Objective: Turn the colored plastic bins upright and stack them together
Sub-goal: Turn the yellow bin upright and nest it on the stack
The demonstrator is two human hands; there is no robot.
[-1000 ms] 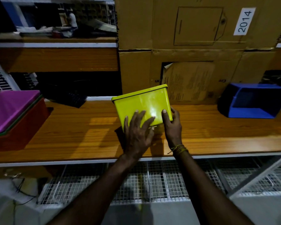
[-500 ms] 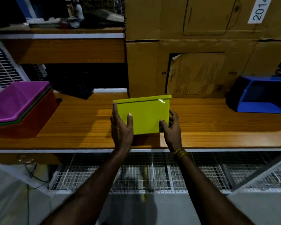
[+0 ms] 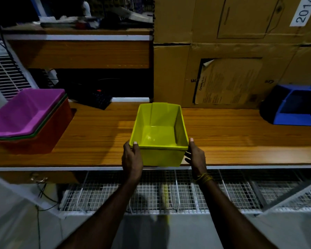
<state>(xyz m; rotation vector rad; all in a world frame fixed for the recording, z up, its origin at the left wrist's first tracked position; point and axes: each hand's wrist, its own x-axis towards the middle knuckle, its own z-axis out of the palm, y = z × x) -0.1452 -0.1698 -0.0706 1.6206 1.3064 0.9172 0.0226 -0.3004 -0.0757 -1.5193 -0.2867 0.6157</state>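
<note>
Viewed from above, looking down past two bare forearms. Yellow bin (image 3: 159, 135) upright at the middle near edge of the wooden tabletop (image 3: 232, 133), open mouth facing up, inside visible and holding nothing. Held between both hands at its near corners. Left hand (image 3: 132, 159) against the near left corner, thumb hooked over the rim, fingers wrapped down the outer wall. Right hand (image 3: 195, 156) against the near right corner, thumb up along the rim, fingers curled around the side below it. Yellow thread band (image 3: 203, 177) around the right wrist. Cannot tell whether the base rests on the tabletop or sits just above it.

Well apart to the left, a stack of nested bins (image 3: 28, 121) on the tabletop, tilted, purple one on top, thin green edge under it, red one at the bottom. Well apart to the far right, a blue bin (image 3: 297, 109) lying on its side, mouth turned toward the viewer. Behind, large cardboard boxes (image 3: 232, 51), one with a white label reading 2014. Below the tabletop, a white wire mesh shelf (image 3: 169, 193).
</note>
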